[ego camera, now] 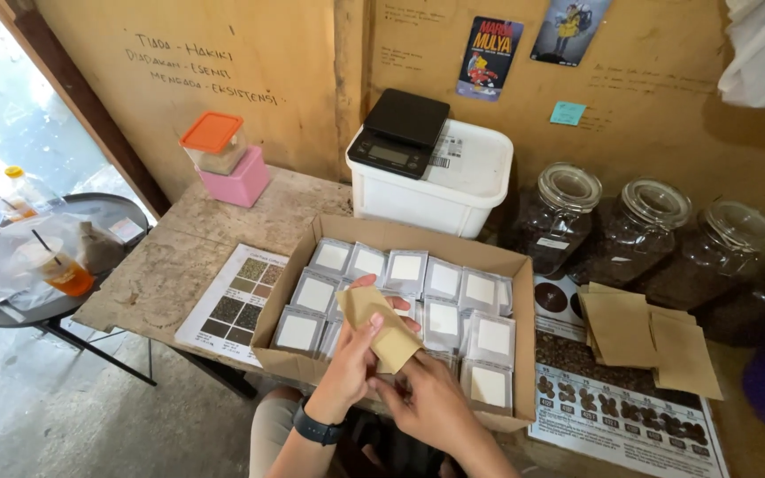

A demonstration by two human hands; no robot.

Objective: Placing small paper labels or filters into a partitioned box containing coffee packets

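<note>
Worn wooden table (189,258), top scuffed and pale, set against a plywood wall. Directly on it:
- open cardboard box (289,307), front centre, filled with rows of silvery pouches (444,281);
- printed sample chart (238,304), partly tucked under the box's left side;
- pink container (235,184) with an orange-lidded tub (214,142) stacked on it, back left;
- white plastic bin (453,190) carrying a black digital scale (399,133);
- four glass jars (555,218), dark contents, possibly coffee beans;
- loose brown paper envelopes (648,336) on a second chart (617,412).
</note>
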